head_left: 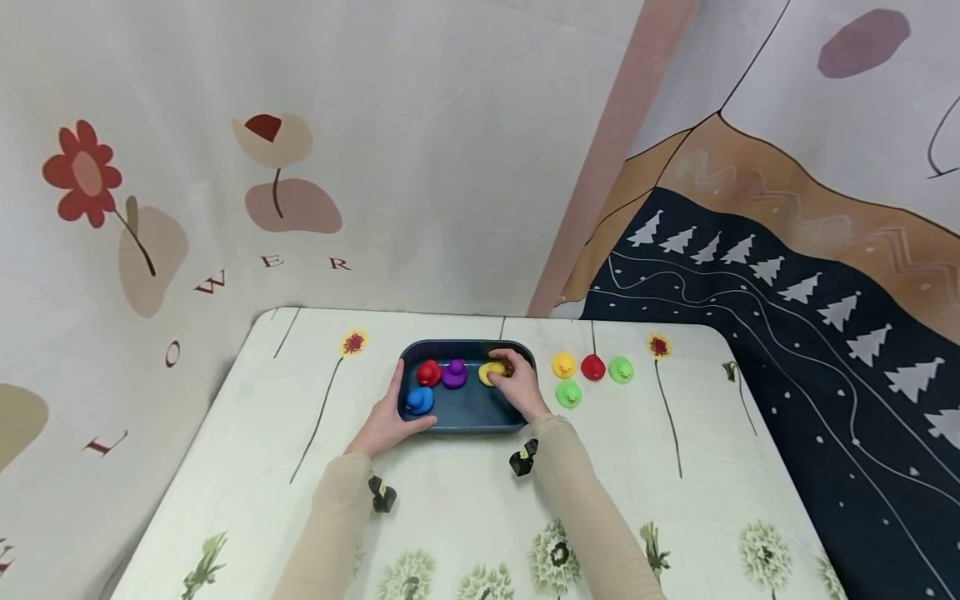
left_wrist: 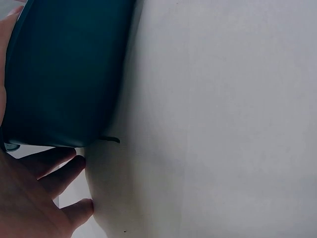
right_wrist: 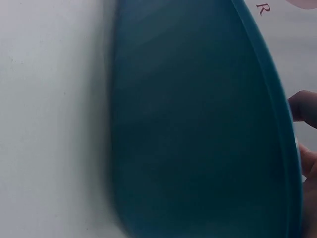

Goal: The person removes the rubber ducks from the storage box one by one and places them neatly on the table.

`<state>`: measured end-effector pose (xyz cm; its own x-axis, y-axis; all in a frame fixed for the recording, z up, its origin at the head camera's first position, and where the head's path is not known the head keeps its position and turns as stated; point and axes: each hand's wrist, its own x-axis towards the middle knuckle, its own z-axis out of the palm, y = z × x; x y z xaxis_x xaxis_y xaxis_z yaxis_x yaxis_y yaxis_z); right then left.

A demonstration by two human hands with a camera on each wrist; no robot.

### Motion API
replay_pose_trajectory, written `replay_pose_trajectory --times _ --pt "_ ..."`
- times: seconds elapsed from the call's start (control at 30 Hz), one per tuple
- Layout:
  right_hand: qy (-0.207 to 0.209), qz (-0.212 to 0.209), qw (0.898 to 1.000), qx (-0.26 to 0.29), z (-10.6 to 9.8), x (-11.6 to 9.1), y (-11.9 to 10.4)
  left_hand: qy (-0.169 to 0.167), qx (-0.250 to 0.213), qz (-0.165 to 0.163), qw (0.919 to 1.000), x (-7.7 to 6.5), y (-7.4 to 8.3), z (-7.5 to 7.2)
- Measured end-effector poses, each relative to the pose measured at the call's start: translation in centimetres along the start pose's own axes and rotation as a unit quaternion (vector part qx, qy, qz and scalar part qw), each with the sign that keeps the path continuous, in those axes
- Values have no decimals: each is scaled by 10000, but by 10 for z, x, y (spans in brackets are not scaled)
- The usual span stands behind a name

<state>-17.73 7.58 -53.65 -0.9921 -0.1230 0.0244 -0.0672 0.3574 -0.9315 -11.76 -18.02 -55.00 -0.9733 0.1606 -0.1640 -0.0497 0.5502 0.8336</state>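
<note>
A dark blue tray (head_left: 472, 417) lies on the table. My left hand (head_left: 392, 421) rests against its left end with fingers straight and spread, the thumb along the front rim. In the left wrist view the tray wall (left_wrist: 69, 74) shows beside those fingers. My right hand (head_left: 521, 385) reaches in over the right end and pinches a yellow toy duck (head_left: 491, 372) between thumb and fingers, partly covering it. Red (head_left: 428, 372), purple (head_left: 453, 374) and blue toy ducks (head_left: 420, 401) sit in the tray's left half. The right wrist view is mostly the tray's outer side (right_wrist: 198, 119).
Right of the tray stand a yellow duck (head_left: 564, 364), a red duck (head_left: 592, 367) and two green ducks, one at the back (head_left: 621, 369) and one nearer (head_left: 568, 393). A flower-print cloth (head_left: 247, 467) covers the table. Printed curtains (head_left: 450, 167) hang behind it.
</note>
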Motion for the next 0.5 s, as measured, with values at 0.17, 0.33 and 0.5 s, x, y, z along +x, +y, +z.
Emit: replay_pose_trajectory --times 0.17,0.33,0.5 --pt "-569 75 9980 -259 0 -1 -1 -10 28 -32 10000 0 2 0" --pt "-1236 84 9910 -501 0 -2 -2 -32 -7 -108 9999 0 2 0" --pt "-1498 151 9874 -478 1 -1 -3 -9 -37 -104 9999 0 1 0"
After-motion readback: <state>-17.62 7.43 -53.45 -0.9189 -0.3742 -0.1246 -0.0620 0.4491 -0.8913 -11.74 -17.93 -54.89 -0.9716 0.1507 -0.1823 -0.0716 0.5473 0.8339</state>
